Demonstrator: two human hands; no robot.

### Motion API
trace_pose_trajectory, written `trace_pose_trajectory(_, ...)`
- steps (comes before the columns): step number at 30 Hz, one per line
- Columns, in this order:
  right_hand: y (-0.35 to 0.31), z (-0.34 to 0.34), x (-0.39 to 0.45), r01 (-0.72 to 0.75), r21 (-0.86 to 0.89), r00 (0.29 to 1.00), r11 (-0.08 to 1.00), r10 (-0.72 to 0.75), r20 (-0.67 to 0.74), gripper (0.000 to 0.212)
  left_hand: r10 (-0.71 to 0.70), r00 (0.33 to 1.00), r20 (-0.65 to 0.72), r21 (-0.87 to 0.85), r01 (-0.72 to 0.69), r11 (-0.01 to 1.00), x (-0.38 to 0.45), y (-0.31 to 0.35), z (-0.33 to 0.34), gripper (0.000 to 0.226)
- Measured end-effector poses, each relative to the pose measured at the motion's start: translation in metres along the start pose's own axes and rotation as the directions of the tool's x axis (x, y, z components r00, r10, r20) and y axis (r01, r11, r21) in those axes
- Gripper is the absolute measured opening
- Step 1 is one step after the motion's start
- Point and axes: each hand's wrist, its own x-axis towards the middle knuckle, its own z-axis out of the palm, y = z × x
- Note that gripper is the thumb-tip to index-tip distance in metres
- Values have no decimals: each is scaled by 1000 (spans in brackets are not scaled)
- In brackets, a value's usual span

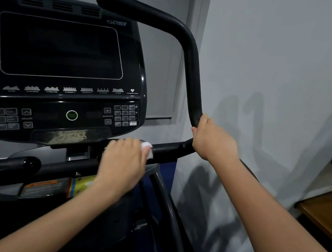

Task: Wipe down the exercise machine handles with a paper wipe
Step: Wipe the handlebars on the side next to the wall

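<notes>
White paper, a small crumpled paper wipe (147, 149), peeked out from under the left hand (123, 160). That hand was curled over the wipe and pressed it down on the low black bar (168, 148), the handle that ran sideways under the console (60, 68). The right hand (213, 141) was wrapped tight around the same handle further right, just where it bent and climbed up as the tall curved handle (192, 82). So the bar's long way ran from left to right, from one hand to the other, and the bare black stretch between them lay just to the right of the wipe. The left hand was the one nearer to it, and I thought a slide to the right would clean it. Beside the machine stood a grey wall (280, 68) and some wooden steps (331, 208).
</notes>
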Motion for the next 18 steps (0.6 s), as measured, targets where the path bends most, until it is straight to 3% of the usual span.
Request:
trace_pose_trajectory(2, 0, 0, -1, 2, 0, 1000, 1000, -2, -4, 39, 12, 983, 185, 91, -30, 995, 4, -13, -19, 38)
trace_pose_trajectory(4, 0, -1, -1, 9, -5, 1000, 1000, -9, -10, 39, -70, 923, 379, -48, 95, 994, 29, -16, -27, 37)
trace_pose_trajectory(5, 0, -1, -1, 12, -10, 1000, 1000, -12, -12, 39, -113, 850, 514, -114, 199, 973, 47, -16, -28, 41)
trace_pose_trajectory(7, 0, -1, -2, 7, -13, 1000, 1000, -8, -12, 38, -105, 633, 767, -206, 398, 894, 74, 1, -36, 46)
trace_pose_trajectory(8, -1, 0, -1, 6, -11, 1000, 1000, -6, -8, 38, -93, 624, 775, -223, 410, 885, 82, 15, -32, 45)
trace_pose_trajectory(9, -1, 1, -1, 7, -9, 1000, 1000, -7, -6, 38, -109, 677, 727, -217, 378, 900, 85, 31, -26, 44)
trace_pose_trajectory(12, 1, 2, 3, 14, 8, 1000, 1000, -14, -6, 37, -79, 937, 341, -138, 133, 982, 60, 85, -16, 44)
trace_pose_trajectory(15, 1, 1, 3, 2, 29, 1000, 1000, -3, 16, 37, 32, 997, 67, -16, -31, 999, 19, 84, 1, 30)
trace_pose_trajectory(18, 2, 1, 2, 7, 14, 1000, 1000, -7, 0, 40, 153, 978, -143, 15, -153, 988, 5, 40, 21, 31)
